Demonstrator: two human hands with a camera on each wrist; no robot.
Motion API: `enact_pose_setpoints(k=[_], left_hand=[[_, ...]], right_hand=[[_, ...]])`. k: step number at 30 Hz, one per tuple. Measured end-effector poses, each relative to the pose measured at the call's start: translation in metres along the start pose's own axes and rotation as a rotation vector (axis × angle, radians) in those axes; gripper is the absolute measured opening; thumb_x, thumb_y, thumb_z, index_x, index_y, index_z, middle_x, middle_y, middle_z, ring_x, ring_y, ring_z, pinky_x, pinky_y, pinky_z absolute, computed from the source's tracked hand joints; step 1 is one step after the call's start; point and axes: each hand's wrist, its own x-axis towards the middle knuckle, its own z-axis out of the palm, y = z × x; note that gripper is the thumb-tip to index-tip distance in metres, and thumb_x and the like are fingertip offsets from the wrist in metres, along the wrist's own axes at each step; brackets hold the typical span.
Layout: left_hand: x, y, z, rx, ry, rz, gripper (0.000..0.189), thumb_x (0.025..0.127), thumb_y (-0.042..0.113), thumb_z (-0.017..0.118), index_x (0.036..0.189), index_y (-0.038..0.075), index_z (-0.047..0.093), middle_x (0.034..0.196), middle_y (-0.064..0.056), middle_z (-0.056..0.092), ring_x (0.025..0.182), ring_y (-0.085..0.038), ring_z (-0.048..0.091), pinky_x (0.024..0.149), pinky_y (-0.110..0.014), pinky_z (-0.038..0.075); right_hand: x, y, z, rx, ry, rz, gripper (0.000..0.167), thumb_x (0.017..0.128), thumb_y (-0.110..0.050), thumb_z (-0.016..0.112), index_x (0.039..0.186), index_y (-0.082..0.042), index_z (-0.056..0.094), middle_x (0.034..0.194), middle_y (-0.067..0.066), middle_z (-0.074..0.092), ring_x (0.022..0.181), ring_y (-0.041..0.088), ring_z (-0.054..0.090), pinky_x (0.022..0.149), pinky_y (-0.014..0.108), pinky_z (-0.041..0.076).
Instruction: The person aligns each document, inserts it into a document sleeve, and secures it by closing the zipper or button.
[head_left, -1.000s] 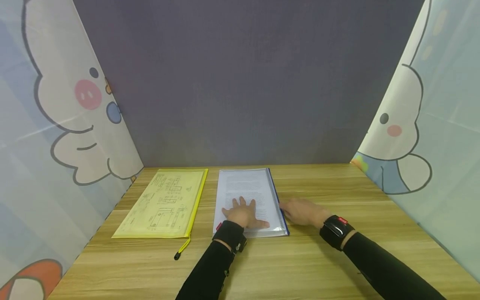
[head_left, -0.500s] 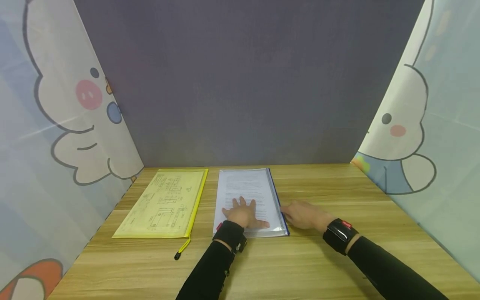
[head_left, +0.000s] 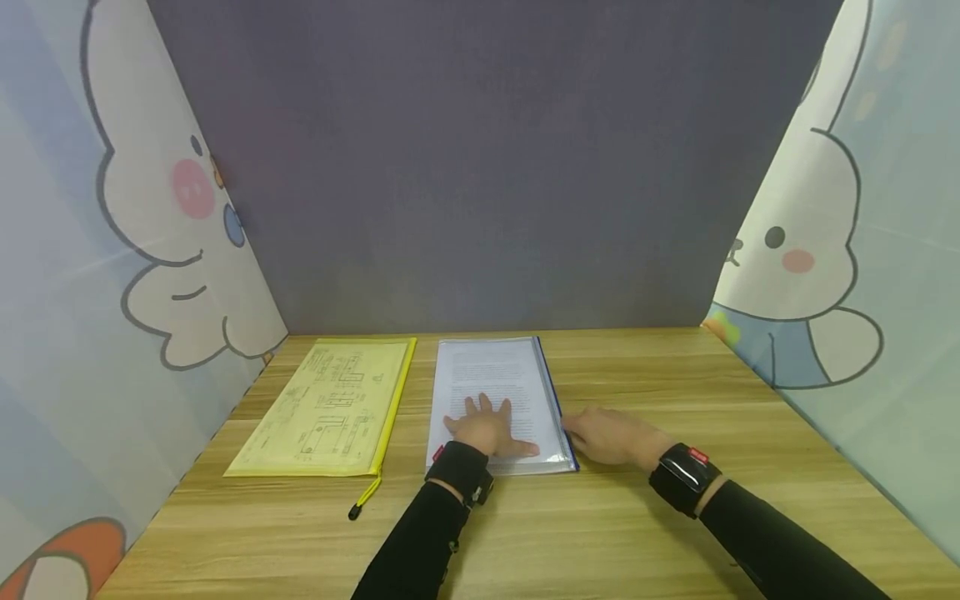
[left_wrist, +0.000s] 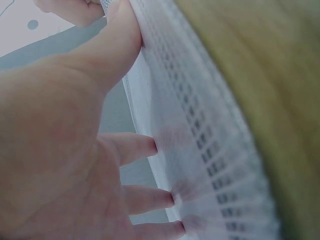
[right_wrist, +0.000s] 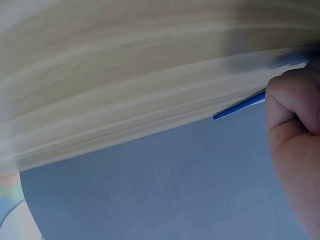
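Note:
A clear zip document folder point(head_left: 491, 358) with a printed white page inside lies flat on the wooden table, its blue zip edge point(head_left: 547, 372) on the right. My left hand point(head_left: 483, 429) rests on the folder's near half, palm down and fingers spread; the left wrist view shows its fingertips point(left_wrist: 145, 146) on the plastic. At the blue edge, near the folder's closer right corner, my right hand point(head_left: 606, 433) has curled fingers pinching at the zip. In the right wrist view the curled fingers point(right_wrist: 295, 95) hide what lies between them, and the blue edge point(right_wrist: 240, 105) runs beyond.
To the left lies a yellow zip document folder point(head_left: 322, 400) with technical drawings inside. Its zip cord point(head_left: 367, 492) ends in a black tip on the table point(head_left: 525, 533). A grey panel point(head_left: 495, 167) stands behind, with cartoon-printed curtains point(head_left: 795, 233) at both sides.
My right hand has slid a little along the blue edge towards me and slightly right. The left hand and both folders stay in place.

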Motion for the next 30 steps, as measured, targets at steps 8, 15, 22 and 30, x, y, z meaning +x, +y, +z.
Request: enact_pose_setpoints(k=[8, 15, 22, 30], left_hand=[[0.002, 0.0, 0.0, -0.001, 0.003, -0.006, 0.103, 0.078, 0.076, 0.069, 0.16, 0.022, 0.036, 0.166, -0.019, 0.022, 0.152, -0.043, 0.017, 0.109, -0.077, 0.022], [0.001, 0.0, 0.0, 0.0, 0.004, -0.005, 0.102, 0.079, 0.076, 0.068, 0.16, 0.023, 0.036, 0.166, -0.019, 0.022, 0.152, -0.043, 0.017, 0.109, -0.077, 0.022], [0.0, 0.001, 0.0, 0.009, 0.006, -0.013, 0.103, 0.078, 0.077, 0.068, 0.16, 0.024, 0.035, 0.166, -0.018, 0.022, 0.153, -0.042, 0.017, 0.109, -0.077, 0.023], [0.0, 0.001, 0.001, 0.005, 0.007, -0.003, 0.102, 0.079, 0.076, 0.068, 0.16, 0.023, 0.036, 0.166, -0.019, 0.022, 0.152, -0.042, 0.018, 0.109, -0.076, 0.023]], right_hand=[[-0.003, -0.002, -0.001, 0.018, 0.001, -0.018, 0.014, 0.103, -0.01, 0.054, 0.094, -0.019, 0.06, 0.072, -0.013, 0.05, 0.063, 0.002, 0.049, 0.062, 0.024, 0.047], [-0.006, -0.003, 0.0, 0.04, 0.003, -0.033, 0.016, 0.102, -0.009, 0.055, 0.091, -0.019, 0.059, 0.071, -0.013, 0.049, 0.062, 0.001, 0.048, 0.06, 0.023, 0.044], [-0.008, -0.004, -0.003, 0.145, -0.037, -0.015, 0.017, 0.104, -0.009, 0.052, 0.099, -0.019, 0.064, 0.068, -0.014, 0.048, 0.058, -0.001, 0.046, 0.058, 0.021, 0.044], [-0.014, -0.008, -0.006, 0.203, -0.078, -0.005, 0.02, 0.103, -0.009, 0.053, 0.101, -0.023, 0.066, 0.068, -0.017, 0.044, 0.055, -0.003, 0.042, 0.054, 0.019, 0.039]])
